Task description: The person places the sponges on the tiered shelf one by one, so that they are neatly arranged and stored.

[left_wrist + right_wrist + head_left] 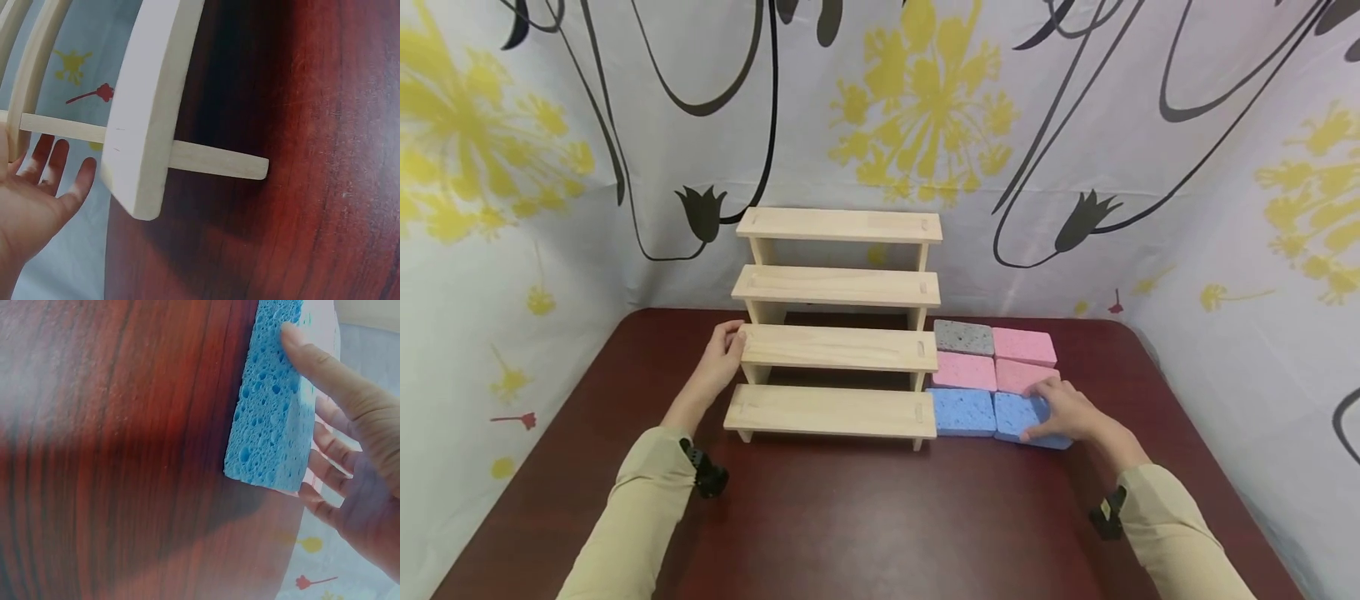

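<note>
Head view: right hand point(1072, 412) pinches a blue sponge point(1017, 408) between thumb and fingers, pink sponges point(964, 372) just beyond; left hand point(717, 360), fingers spread, is at the wooden rack point(835, 348) standing between both hands; whether it pinches this cannot be told.

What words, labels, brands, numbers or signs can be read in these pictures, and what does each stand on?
None can be read.
The wooden shelf and sponges show no lettering.
The backdrop shows only plant patterns.
Any marking on the left wrist device or right wrist device is too small to read.
</note>
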{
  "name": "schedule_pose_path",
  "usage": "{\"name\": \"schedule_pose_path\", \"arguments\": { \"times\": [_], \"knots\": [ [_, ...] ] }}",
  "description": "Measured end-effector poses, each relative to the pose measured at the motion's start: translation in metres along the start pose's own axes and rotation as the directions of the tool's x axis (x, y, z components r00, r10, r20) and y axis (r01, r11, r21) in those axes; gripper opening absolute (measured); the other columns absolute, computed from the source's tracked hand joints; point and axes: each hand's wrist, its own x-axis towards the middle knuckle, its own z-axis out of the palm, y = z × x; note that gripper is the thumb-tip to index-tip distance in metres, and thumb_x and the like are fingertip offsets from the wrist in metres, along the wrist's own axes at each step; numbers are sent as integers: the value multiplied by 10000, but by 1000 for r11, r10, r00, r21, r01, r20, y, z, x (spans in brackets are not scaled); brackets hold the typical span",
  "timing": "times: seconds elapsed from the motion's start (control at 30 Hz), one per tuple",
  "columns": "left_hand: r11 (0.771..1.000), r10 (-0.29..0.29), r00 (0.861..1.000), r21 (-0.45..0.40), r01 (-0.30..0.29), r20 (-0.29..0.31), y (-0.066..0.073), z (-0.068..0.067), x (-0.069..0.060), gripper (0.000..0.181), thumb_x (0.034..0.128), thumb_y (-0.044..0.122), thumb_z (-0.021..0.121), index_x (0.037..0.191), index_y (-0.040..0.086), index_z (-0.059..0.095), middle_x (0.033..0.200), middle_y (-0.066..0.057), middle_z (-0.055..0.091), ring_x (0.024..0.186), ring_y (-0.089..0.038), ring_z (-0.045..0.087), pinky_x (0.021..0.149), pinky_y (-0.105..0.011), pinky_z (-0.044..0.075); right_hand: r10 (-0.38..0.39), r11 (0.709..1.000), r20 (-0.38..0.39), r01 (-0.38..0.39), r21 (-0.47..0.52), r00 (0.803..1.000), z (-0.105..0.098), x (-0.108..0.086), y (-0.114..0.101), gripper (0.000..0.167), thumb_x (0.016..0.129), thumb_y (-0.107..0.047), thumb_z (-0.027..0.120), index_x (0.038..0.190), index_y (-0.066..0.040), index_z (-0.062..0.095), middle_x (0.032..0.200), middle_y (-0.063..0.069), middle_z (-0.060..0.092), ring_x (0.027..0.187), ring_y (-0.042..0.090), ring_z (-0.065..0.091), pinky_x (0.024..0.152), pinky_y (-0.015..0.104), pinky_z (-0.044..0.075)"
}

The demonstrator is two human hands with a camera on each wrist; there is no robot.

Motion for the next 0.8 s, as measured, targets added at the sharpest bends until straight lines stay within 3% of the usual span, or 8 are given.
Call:
{"name": "schedule_pose_path", "arguments": {
  "times": [0.13, 0.23, 0.47, 0.8],
  "knots": [
    [1000, 10, 1000, 2, -10, 6, 1, -1, -2, 586, 992, 385, 268, 1427, 4, 175, 1370, -305, 335, 1123, -373, 478, 816, -383, 463, -15, 1000, -4, 15, -15, 1000, -2, 2, -2, 738, 614, -426, 813, 1170, -31, 533, 1198, 223, 455, 1050, 350, 393, 858, 570, 405],
    [1000, -6, 1000, 17, 6, 27, 1, -1, -3, 645, 976, 459, 246, 1455, 40, 142, 1404, -309, 275, 1175, -395, 449, 867, -432, 461, -20, 1000, -7, 20, -2, 1000, -1, 2, -4, 715, 607, -386, 826, 1149, -18, 541, 1180, 223, 470, 1042, 351, 398, 856, 569, 404],
    [997, -72, 996, 22, 71, 47, 1, 0, -4, 558, 1009, 346, 187, 1468, 50, 71, 1455, -276, 198, 1266, -420, 361, 985, -509, 379, -4, 1000, 24, 4, 26, 1000, 1, 4, -15, 686, 573, -315, 856, 1096, 4, 546, 1135, 229, 483, 1032, 372, 395, 863, 578, 394],
    [998, -61, 996, 25, 60, 62, 0, 1, 0, 571, 1006, 364, 171, 1465, 42, 61, 1472, -264, 165, 1329, -404, 266, 1058, -525, 292, 50, 999, 34, -49, -17, 998, -6, 5, -21, 671, 557, -295, 863, 1082, -13, 554, 1102, 185, 506, 1006, 352, 422, 831, 567, 420]
  ]
}}
